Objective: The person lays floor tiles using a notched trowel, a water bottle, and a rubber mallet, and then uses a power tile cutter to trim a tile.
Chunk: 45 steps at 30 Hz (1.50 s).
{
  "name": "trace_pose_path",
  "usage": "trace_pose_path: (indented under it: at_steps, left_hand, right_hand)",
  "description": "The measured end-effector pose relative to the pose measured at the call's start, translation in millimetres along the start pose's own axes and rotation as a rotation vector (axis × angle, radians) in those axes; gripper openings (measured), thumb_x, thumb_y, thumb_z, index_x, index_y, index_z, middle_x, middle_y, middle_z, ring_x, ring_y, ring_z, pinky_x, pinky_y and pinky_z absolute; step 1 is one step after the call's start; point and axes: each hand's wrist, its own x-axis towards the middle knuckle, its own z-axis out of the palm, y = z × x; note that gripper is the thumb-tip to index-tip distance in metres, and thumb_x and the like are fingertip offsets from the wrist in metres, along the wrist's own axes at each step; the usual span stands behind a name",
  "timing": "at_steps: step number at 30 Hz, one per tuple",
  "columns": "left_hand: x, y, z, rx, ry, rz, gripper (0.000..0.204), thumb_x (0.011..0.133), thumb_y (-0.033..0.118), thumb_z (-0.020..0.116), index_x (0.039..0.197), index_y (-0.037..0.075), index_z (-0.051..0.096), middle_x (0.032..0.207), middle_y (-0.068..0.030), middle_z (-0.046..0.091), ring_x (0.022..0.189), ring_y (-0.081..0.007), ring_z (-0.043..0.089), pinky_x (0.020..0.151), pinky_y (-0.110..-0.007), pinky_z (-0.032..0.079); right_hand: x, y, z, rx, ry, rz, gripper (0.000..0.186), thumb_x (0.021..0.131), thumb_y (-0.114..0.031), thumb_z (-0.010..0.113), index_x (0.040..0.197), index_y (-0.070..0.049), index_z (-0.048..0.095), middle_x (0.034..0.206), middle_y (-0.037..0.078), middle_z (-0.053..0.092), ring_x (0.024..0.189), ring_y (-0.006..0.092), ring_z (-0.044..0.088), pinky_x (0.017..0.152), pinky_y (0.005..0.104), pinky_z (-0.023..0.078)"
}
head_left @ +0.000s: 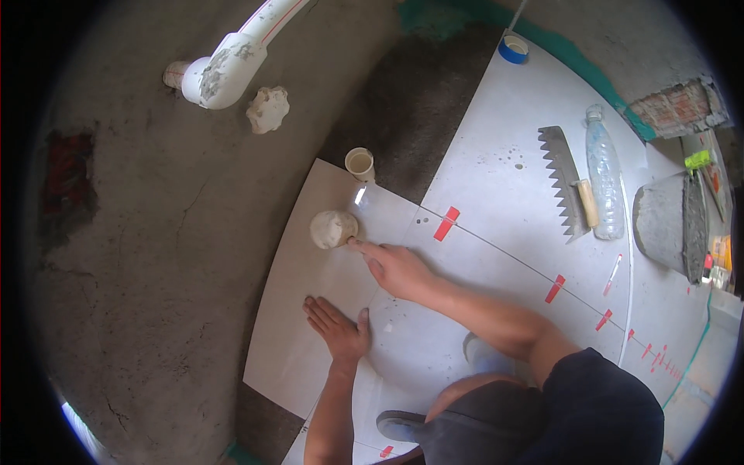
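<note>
My right hand is closed round the short handle of a mallet, whose round off-white head is over the pale tile. Whether the head touches the tile, I cannot tell. Lower down, my left hand lies flat on the same tile with its fingers spread. A short cream pipe end stands at the tile's far edge. Small dark spots mark the surface near the seam, where a red levelling wedge sits.
More red wedges line the seam to the right. A notched trowel, a clear plastic bottle and a grey bucket rest at the right. Blue tape lies at the far corner. A white pipe juts from the wall.
</note>
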Motion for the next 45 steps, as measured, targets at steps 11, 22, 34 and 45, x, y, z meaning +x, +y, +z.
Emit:
trace_pose_path:
  at_steps: [11, 22, 34, 45]
  left_hand:
    - [33.7, 27.9, -7.2, 0.048, -0.102, -0.038, 0.102, 0.088, 0.054, 0.053, 0.142, -0.018, 0.004, 0.15, -0.0399, 0.003, 0.14, -0.055, 0.0, 0.112, -0.061, 0.004]
    - [56.7, 48.9, 7.3, 0.04, 0.03, 0.067, 0.102, 0.09, 0.058, 0.047, 0.143, -0.018, 0.005, 0.15, -0.0399, 0.004, 0.14, -0.0549, 0.0, 0.113, -0.06, 0.005]
    - [57.9, 50.0, 6.9, 0.086, 0.041, 0.061, 0.103, 0.089, 0.06, 0.046, 0.142, -0.019, 0.006, 0.15, -0.0392, 0.007, 0.141, -0.053, 0.003, 0.114, -0.057, 0.007]
    - [60.4, 53.7, 5.6, 0.066, 0.003, 0.018, 0.106, 0.088, 0.062, 0.048, 0.143, -0.018, 0.005, 0.151, -0.0378, 0.006, 0.142, -0.0515, 0.002, 0.115, -0.056, 0.005]
  right_hand:
    - [1.5, 0.3, -9.5, -0.018, -0.026, -0.008, 0.046, 0.09, -0.008, 0.052, 0.135, -0.019, 0.05, 0.09, 0.019, 0.066, 0.078, 0.0377, 0.063, 0.068, 0.0465, 0.051]
    - [-26.8, 14.1, -31.2, -0.027, -0.012, 0.079, 0.05, 0.089, -0.005, 0.052, 0.137, -0.018, 0.049, 0.087, 0.018, 0.064, 0.075, 0.0361, 0.062, 0.067, 0.0442, 0.05]
    - [-31.7, 18.7, -40.3, -0.034, 0.043, 0.029, 0.045, 0.091, -0.007, 0.052, 0.135, -0.016, 0.051, 0.088, 0.021, 0.064, 0.076, 0.0393, 0.062, 0.069, 0.0462, 0.05]
    - [-29.6, 36.1, -66.1, 0.102, 0.072, 0.071, 0.044, 0.094, -0.018, 0.054, 0.137, -0.018, 0.048, 0.099, 0.021, 0.064, 0.084, 0.0353, 0.064, 0.076, 0.042, 0.052]
